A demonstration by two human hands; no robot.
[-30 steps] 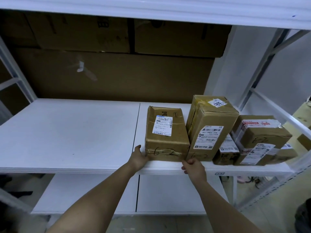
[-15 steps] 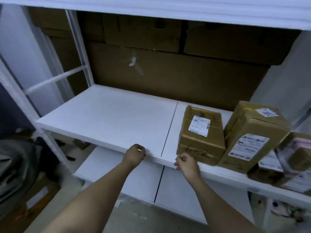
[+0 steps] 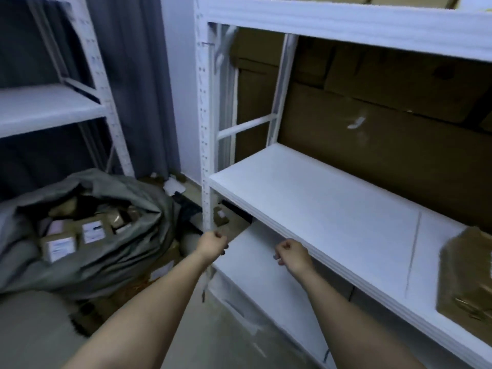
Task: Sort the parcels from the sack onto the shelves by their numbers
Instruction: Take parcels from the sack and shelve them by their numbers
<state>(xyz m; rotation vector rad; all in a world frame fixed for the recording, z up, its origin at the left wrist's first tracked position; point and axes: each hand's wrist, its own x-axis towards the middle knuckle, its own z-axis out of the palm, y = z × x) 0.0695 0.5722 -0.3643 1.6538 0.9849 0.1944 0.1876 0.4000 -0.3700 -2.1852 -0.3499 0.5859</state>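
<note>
Both hands are off the parcel [image 3: 468, 272] now. The left hand [image 3: 211, 243] and right hand [image 3: 291, 253] hang curled and free before the shelf [image 3: 332, 209], nearer the sack [image 3: 106, 230].

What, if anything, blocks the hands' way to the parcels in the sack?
Nothing visible does. The sack sits on the floor left of the shelf post, its mouth open with parcels exposed. The left hand and right hand hang empty, fingers loosely curled, with open floor between them and the sack.
</note>
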